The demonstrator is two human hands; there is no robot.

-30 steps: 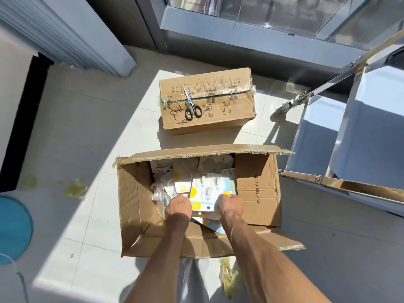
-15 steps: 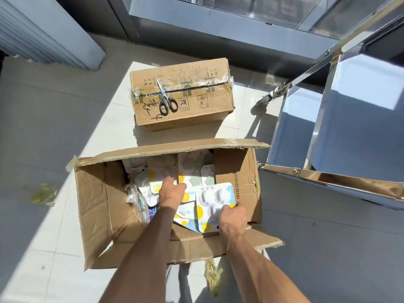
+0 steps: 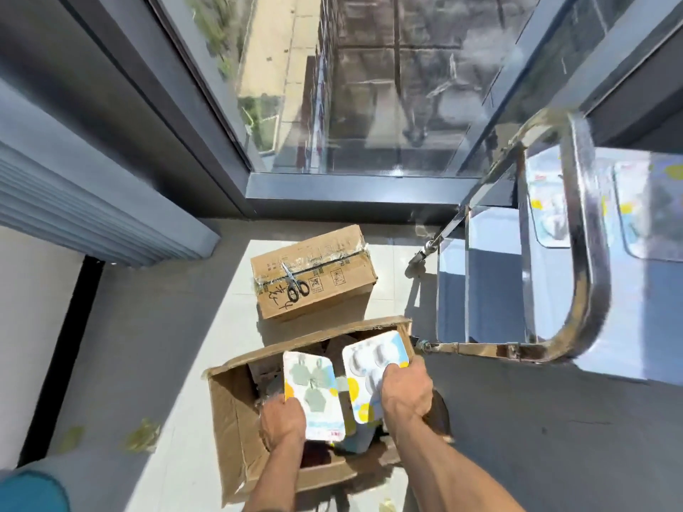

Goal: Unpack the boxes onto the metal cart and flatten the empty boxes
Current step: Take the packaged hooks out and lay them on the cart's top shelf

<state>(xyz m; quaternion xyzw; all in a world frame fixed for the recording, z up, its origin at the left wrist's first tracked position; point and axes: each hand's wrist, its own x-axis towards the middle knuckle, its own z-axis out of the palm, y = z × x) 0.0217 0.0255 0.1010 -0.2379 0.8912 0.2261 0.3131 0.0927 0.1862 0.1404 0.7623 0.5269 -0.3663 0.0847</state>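
Observation:
An open cardboard box (image 3: 233,412) stands on the floor below me. My left hand (image 3: 281,419) grips a blister pack of green hooks (image 3: 313,391), lifted above the box. My right hand (image 3: 405,388) grips a second blister pack of white hooks (image 3: 373,364) beside it. More packs lie deep in the box, mostly hidden. The metal cart (image 3: 576,275) stands to the right, with two similar packs (image 3: 550,205) on its top shelf. A sealed taped box (image 3: 314,269) sits beyond the open one.
Black-handled scissors (image 3: 295,284) lie on the sealed box. A glass window and its frame (image 3: 354,186) run along the far side. Scraps of tape (image 3: 142,434) lie on the floor at left, near a blue round object (image 3: 33,491).
Both hands have risen out of the open box, each lifting a blister pack. My view has tilted up toward the window and the cart's top shelf.

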